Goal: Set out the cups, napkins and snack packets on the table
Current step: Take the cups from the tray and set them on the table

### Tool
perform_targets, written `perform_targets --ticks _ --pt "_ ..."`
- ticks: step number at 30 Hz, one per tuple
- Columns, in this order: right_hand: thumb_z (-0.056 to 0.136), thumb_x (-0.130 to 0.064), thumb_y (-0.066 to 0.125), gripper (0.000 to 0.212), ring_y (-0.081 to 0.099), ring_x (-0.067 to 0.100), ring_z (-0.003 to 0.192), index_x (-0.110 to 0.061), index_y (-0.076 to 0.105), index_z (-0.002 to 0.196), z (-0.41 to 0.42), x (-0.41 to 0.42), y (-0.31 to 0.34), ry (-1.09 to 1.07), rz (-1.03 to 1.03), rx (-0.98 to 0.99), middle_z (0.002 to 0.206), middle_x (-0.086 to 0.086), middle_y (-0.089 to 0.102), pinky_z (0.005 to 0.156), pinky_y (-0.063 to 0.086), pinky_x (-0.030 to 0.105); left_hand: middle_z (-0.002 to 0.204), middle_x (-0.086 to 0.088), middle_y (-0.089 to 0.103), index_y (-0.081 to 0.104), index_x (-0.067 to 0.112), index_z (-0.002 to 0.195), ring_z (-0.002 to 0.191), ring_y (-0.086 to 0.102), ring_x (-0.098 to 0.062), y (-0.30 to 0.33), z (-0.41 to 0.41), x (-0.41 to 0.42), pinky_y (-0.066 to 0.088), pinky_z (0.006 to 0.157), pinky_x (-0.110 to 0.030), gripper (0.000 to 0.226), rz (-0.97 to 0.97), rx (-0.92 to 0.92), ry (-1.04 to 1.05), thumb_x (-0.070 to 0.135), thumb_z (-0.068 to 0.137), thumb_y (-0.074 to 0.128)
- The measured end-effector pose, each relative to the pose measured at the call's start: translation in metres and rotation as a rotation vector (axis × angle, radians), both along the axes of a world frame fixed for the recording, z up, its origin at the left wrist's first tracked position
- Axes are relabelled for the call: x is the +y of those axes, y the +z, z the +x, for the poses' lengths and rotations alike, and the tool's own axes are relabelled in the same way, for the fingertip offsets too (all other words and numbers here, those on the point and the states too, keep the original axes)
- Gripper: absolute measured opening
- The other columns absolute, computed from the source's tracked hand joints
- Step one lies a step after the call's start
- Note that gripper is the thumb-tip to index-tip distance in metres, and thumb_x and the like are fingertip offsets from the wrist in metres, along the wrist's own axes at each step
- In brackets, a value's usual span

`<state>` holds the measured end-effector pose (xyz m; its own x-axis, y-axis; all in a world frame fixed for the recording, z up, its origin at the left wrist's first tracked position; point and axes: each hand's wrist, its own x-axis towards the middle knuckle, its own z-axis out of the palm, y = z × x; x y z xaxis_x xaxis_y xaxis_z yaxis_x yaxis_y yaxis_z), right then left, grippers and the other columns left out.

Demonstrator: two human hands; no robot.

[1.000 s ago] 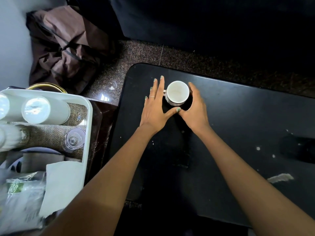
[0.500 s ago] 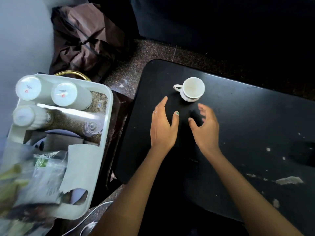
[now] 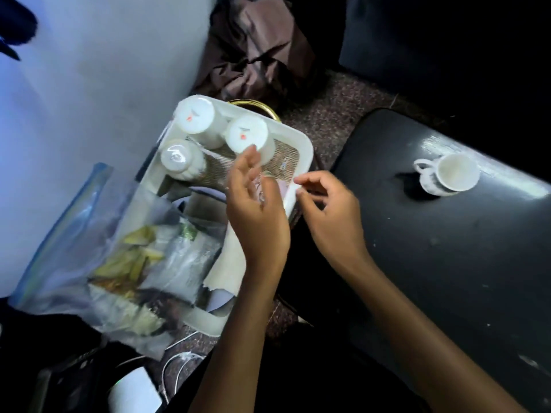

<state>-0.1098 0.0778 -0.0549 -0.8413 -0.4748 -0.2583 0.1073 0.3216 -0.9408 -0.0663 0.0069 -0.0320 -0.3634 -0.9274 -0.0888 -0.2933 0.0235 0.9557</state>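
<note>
One white cup (image 3: 447, 174) stands upright on the black table (image 3: 447, 263), handle to the left. Three more white cups sit upside down in the white tray (image 3: 304, 150) at the left: one at the back (image 3: 195, 117), one nearer the table (image 3: 249, 134), one ribbed (image 3: 180, 158). My left hand (image 3: 253, 213) hovers over the tray with fingers spread, its fingertips close to the nearer cup. My right hand (image 3: 325, 210) is over the tray's right rim, fingers loosely curled and holding nothing. A clear bag of snack packets (image 3: 128, 263) and a white napkin (image 3: 229, 269) lie in the tray's near half.
A woven mat (image 3: 286, 159) lines the tray, with a small clear glass partly hidden behind my left hand. A brown cloth (image 3: 256, 46) is heaped on the floor beyond the tray. A white wall (image 3: 89, 84) is at the left. Cables and a white device (image 3: 134, 391) lie on the floor.
Both hands left the cup on the table and swung left to the tray. The view turned left, so the cup now sits at the right.
</note>
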Motion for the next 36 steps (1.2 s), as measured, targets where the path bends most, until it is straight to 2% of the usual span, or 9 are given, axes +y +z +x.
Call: perform_targets --ticks 5,10,14,17,21,25,29,32,36 --pt "0.090 -0.010 0.053 0.021 0.061 0.019 0.103 -0.010 0.063 0.109 0.014 -0.064 0.003 0.217 0.007 -0.050 0.109 0.005 0.067 0.094 0.048 0.041 0.135 -0.001 0.051 0.045 0.015 0.136 0.123 0.051 -0.017 0.001 0.014 -0.056 0.042 0.105 -0.035 0.046 0.096 -0.082 0.183 0.007 0.091 0.048" --pt "0.089 -0.003 0.049 0.040 0.050 0.024 0.125 -0.004 0.052 0.130 0.017 -0.117 -0.011 0.354 0.058 -0.051 0.134 0.013 0.055 0.106 0.038 0.040 0.145 -0.009 0.034 0.033 0.013 0.143 0.131 0.043 -0.023 -0.011 0.020 -0.088 0.037 0.108 -0.036 0.058 0.168 -0.154 0.326 0.008 0.088 0.049" --pt "0.082 0.007 0.047 0.051 0.047 0.026 0.128 -0.004 0.048 0.132 0.016 -0.142 -0.022 0.437 0.053 -0.102 0.136 0.014 0.054 0.109 0.035 0.040 0.154 -0.010 0.024 0.023 0.013 0.148 0.139 0.033 -0.027 -0.025 0.022 -0.107 0.032 0.111 -0.043 0.064 0.335 -0.204 0.361 0.011 0.089 0.045" --pt "0.078 0.009 0.050 0.051 0.051 0.022 0.123 -0.003 0.051 0.127 0.017 -0.154 -0.024 0.429 -0.008 -0.164 0.131 0.010 0.057 0.108 0.036 0.036 0.147 -0.013 0.039 0.032 0.013 0.144 0.131 0.043 -0.031 -0.031 0.021 -0.116 0.037 0.108 -0.045 0.059 0.432 -0.176 0.370 0.008 0.086 0.043" --pt "0.077 0.011 0.057 0.057 0.050 0.024 0.126 -0.001 0.046 0.132 0.018 -0.161 -0.028 0.357 -0.026 -0.244 0.133 0.015 0.055 0.109 0.036 0.043 0.129 -0.012 0.058 0.046 0.014 0.131 0.115 0.057 -0.030 -0.034 0.021 -0.121 0.047 0.100 -0.043 0.051 0.495 -0.104 0.352 0.001 0.082 0.043" --pt "0.075 0.014 0.051 0.059 0.053 0.024 0.122 -0.004 0.046 0.131 0.019 -0.156 -0.030 0.307 -0.029 -0.301 0.129 0.013 0.058 0.107 0.040 0.044 0.128 -0.020 0.059 0.047 0.005 0.131 0.106 0.060 -0.030 -0.030 0.023 -0.123 0.046 0.081 -0.035 0.051 0.558 0.002 0.362 -0.003 0.082 0.042" --pt "0.075 0.008 0.050 0.059 0.054 0.019 0.120 -0.015 0.047 0.129 0.020 -0.147 -0.024 0.268 -0.058 -0.292 0.128 0.006 0.057 0.105 0.042 0.045 0.092 -0.009 0.060 0.055 -0.005 0.113 0.072 0.052 -0.012 -0.017 0.027 -0.112 0.040 0.064 -0.023 0.032 0.529 0.090 0.328 0.002 0.084 0.042" --pt "0.081 0.004 0.050 0.051 0.050 0.017 0.125 -0.015 0.049 0.128 0.018 -0.135 -0.012 0.224 -0.118 -0.290 0.131 0.006 0.057 0.108 0.039 0.044 0.086 -0.003 0.059 0.058 0.010 0.091 0.078 0.057 -0.011 -0.008 0.030 -0.102 0.041 0.070 -0.025 0.015 0.563 0.125 0.332 0.018 0.090 0.044" --pt "0.086 -0.007 0.045 0.043 0.051 0.009 0.123 -0.018 0.055 0.127 0.013 -0.107 0.005 0.175 -0.148 -0.347 0.130 -0.002 0.059 0.108 0.040 0.035 0.101 0.000 0.063 0.056 0.012 0.121 0.090 0.062 -0.010 0.003 0.035 -0.086 0.048 0.069 -0.023 0.041 0.637 0.138 0.337 0.040 0.093 0.046"
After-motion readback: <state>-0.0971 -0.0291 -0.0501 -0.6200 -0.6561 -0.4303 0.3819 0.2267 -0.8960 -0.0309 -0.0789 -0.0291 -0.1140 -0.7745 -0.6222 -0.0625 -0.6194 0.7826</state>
